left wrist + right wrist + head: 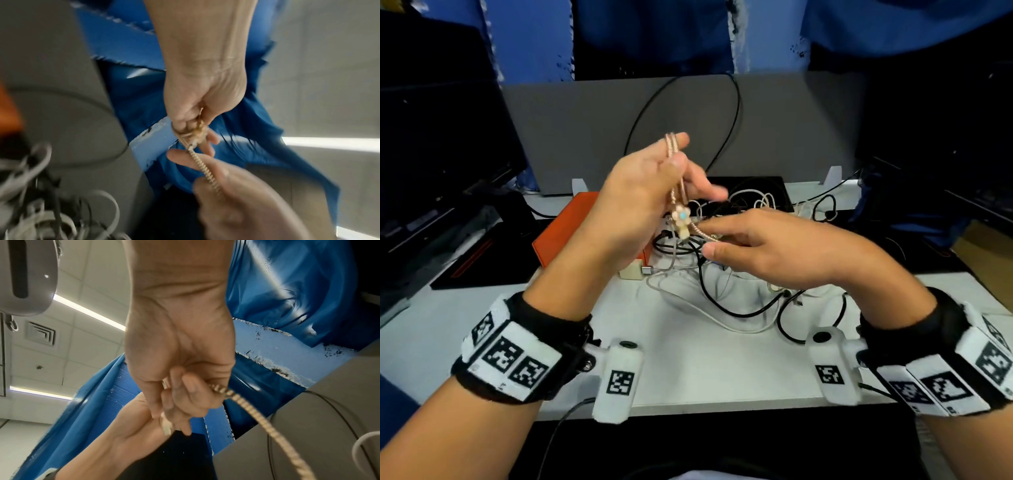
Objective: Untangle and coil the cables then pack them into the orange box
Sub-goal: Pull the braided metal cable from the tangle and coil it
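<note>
Both hands are raised above the white desk (688, 370), working one pink-gold braided cable (677, 178) with a small flower-shaped charm (682, 219) on it. The left hand (643, 202) is held up, its thumb and forefinger pinching a folded run of the cable whose loops stand upright, top end poking above the fingertips and charm hanging at the bottom. The right hand (767, 246), lower and to the right, pinches the free run between thumb and fingers; in the left wrist view that stretch (202, 167) runs taut and straight from one pinch to the other. So the cable's long axis in the left hand is near vertical, and the loose length leads off down and right toward the right hand, which is the one placed to wind the next turn. The tangled heap of black and white cables (726, 274) lies on the desk beneath and beyond the hands. The flat orange box (565, 229) sits just left of the heap, nearer the left hand.
</note>
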### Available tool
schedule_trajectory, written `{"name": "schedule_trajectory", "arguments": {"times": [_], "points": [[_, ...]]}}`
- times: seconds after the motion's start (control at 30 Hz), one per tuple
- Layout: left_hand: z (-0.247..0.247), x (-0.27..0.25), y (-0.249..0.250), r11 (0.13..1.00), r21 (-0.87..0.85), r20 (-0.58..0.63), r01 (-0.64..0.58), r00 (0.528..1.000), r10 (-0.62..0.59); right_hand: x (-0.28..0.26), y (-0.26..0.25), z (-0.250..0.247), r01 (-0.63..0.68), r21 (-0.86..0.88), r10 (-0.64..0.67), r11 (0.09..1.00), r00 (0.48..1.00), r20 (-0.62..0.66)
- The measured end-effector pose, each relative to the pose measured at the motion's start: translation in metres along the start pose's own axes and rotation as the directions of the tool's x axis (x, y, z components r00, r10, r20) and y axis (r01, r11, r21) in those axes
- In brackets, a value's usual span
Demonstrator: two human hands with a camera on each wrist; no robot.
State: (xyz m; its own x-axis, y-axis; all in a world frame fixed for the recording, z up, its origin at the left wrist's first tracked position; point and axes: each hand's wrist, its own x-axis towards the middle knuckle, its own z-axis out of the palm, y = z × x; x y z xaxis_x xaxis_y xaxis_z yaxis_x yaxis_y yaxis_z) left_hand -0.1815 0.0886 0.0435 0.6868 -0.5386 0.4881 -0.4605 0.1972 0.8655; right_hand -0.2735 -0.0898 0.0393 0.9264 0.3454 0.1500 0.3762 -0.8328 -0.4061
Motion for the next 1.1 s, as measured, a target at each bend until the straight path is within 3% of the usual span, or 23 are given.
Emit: {"name": "schedule_trajectory", "arguments": {"times": [0.07, 0.13, 0.23, 0.33, 0.53, 0.7, 0.83, 0.97, 1.03, 1.1], "points": [[0.002, -0.001, -0.005, 0.934, 0.358, 0.094, -0.01, 0.995, -0.025, -0.001, -0.002, -0.004, 0.005, -0.017, -0.006, 1.0, 0.998, -0.059], [0.003, -0.003, -0.007, 0.878, 0.479, 0.227, -0.003, 0.966, -0.121, -0.003, -0.002, -0.011, 0.014, 0.073, 0.0, 0.997, 0.981, -0.193], [0.002, -0.008, -0.003, 0.951, 0.272, 0.377, 0.145, 0.893, -0.244, -0.003, 0.003, -0.019, 0.065, 0.233, 0.04, 0.97, 0.907, -0.42], [-0.005, -0.008, -0.001, 0.971, -0.042, 0.402, 0.237, 0.893, -0.2, 0.004, 0.007, -0.015, 0.109, 0.282, 0.059, 0.953, 0.848, -0.527], [-0.007, -0.007, -0.007, 0.928, -0.23, 0.504, 0.294, 0.852, -0.145, 0.009, 0.005, -0.003, 0.024, 0.131, 0.037, 0.991, 0.893, -0.449], [-0.003, -0.007, -0.006, 0.875, -0.248, 0.525, 0.415, 0.817, -0.238, 0.008, 0.001, -0.001, 0.031, 0.072, 0.007, 0.997, 0.883, -0.47], [0.004, -0.01, -0.002, 0.883, -0.28, 0.458, 0.377, 0.861, -0.223, 0.01, -0.001, 0.003, 0.026, 0.003, -0.021, 1.0, 0.863, -0.505], [0.027, -0.012, -0.002, 0.855, -0.43, 0.279, 0.29, 0.943, -0.18, 0.012, -0.001, 0.001, 0.071, 0.115, 0.021, 0.991, 0.757, -0.653], [0.033, -0.012, -0.005, 0.823, -0.493, 0.269, 0.283, 0.949, -0.164, 0.014, -0.001, 0.004, 0.078, 0.137, 0.043, 0.988, 0.703, -0.71], [0.028, -0.011, -0.007, 0.812, -0.497, 0.34, 0.307, 0.929, -0.144, 0.014, 0.0, 0.005, 0.075, 0.151, 0.059, 0.986, 0.683, -0.728]]}}
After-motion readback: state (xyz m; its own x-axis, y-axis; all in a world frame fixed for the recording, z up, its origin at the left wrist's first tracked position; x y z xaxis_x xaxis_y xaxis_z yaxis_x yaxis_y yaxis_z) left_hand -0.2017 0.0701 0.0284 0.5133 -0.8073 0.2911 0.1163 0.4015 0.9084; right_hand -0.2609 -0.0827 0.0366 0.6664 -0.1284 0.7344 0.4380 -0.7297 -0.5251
